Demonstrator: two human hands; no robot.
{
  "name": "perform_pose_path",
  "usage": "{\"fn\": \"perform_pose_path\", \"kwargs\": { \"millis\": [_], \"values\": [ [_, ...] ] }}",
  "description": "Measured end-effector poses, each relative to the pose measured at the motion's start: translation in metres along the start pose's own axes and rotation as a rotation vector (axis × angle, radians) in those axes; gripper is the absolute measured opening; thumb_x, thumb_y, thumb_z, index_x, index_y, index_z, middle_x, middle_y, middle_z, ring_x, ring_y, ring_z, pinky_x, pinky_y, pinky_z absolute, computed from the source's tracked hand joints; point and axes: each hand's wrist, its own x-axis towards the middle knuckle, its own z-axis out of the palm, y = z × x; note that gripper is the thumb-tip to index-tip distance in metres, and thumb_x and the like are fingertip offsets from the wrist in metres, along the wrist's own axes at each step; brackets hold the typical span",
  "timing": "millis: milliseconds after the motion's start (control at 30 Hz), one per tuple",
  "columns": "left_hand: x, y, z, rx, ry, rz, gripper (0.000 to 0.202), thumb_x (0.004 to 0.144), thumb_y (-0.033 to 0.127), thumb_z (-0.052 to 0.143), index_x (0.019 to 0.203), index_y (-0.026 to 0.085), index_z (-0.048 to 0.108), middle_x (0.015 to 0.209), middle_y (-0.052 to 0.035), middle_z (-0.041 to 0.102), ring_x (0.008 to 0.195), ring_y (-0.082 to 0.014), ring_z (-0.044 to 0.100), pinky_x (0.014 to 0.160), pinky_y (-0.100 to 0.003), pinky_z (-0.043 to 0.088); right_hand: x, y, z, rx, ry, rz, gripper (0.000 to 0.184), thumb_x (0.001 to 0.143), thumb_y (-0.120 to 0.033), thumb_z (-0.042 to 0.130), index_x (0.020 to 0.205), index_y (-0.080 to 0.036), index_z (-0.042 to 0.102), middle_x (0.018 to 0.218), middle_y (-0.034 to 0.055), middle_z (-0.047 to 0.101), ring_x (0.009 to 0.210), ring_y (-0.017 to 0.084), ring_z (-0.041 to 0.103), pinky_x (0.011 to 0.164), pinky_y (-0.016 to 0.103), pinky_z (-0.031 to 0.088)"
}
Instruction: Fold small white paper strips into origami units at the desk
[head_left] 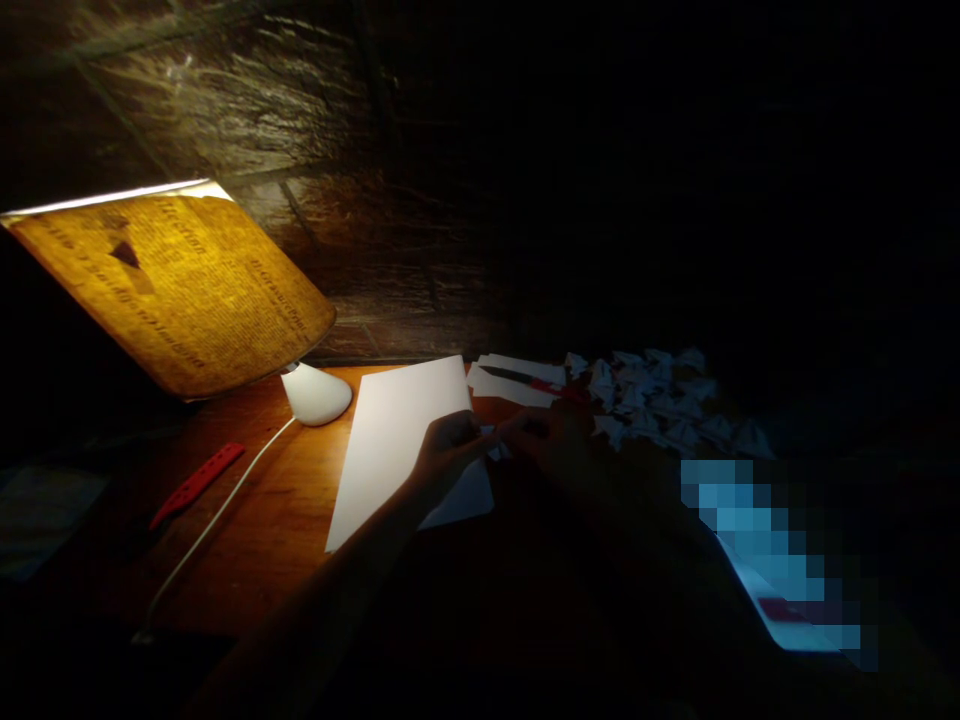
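The scene is dark, lit by a lamp at the left. My left hand (448,442) and my right hand (541,436) meet over the wooden table (255,530), both pinched on a small piece of white paper (496,443) between them. The hands sit at the right edge of a large white paper sheet (397,440). Beyond them lie white paper strips (501,384) with a red-handled cutter (540,383) on top, and a pile of several small folded paper pieces (660,400).
A white lamp base (315,393) with a newspaper-covered shade (180,290) stands at the left; its cord (217,520) runs toward me. A red ruler (196,484) lies at the far left. A glowing screen (780,570) is at the right. A dark wall rises behind.
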Motion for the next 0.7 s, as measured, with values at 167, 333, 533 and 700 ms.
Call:
{"fn": "perform_pose_path", "kwargs": {
  "millis": [167,333,533,700],
  "values": [
    [0.0006,-0.0009,-0.0064,-0.023,0.012,-0.036,0.035,0.063,0.039,0.094,0.066,0.015,0.069,0.062,-0.0012,0.067,0.06,-0.0135,0.062,0.06,-0.025,0.047,-0.0006,0.0001,0.0013,-0.049,0.008,-0.061,0.012,0.077,-0.032,0.072,0.072,-0.021,0.074,0.077,0.0036,0.078,0.073,0.02,0.071,0.067,0.03,0.052],
    [0.0002,-0.0015,-0.0053,0.012,0.023,-0.026,0.033,0.066,0.039,0.093,0.069,0.016,0.07,0.064,-0.0022,0.069,0.061,-0.0151,0.064,0.06,-0.026,0.048,-0.0043,-0.0056,0.0008,-0.14,0.013,-0.123,0.011,0.082,-0.03,0.071,0.08,-0.021,0.078,0.082,0.0053,0.081,0.077,0.021,0.074,0.073,0.033,0.056],
    [0.0007,-0.0054,0.0008,-0.003,-0.024,-0.025,0.038,0.068,0.044,0.094,0.084,0.016,0.073,0.074,-0.0021,0.071,0.07,-0.0155,0.065,0.065,-0.025,0.049,-0.0042,-0.0082,-0.0031,-0.132,0.092,-0.153,0.011,0.081,-0.03,0.073,0.08,-0.021,0.079,0.083,0.0052,0.082,0.077,0.021,0.075,0.071,0.032,0.057],
    [0.0022,-0.0095,-0.0013,0.036,-0.024,-0.028,0.041,0.074,0.05,0.088,0.068,0.013,0.072,0.069,-0.0042,0.069,0.068,-0.0146,0.062,0.065,-0.025,0.045,-0.0031,-0.0023,-0.0025,-0.103,0.1,-0.204,0.014,0.082,-0.032,0.073,0.084,-0.02,0.08,0.083,0.0059,0.082,0.076,0.022,0.076,0.069,0.032,0.057]
  ]
}}
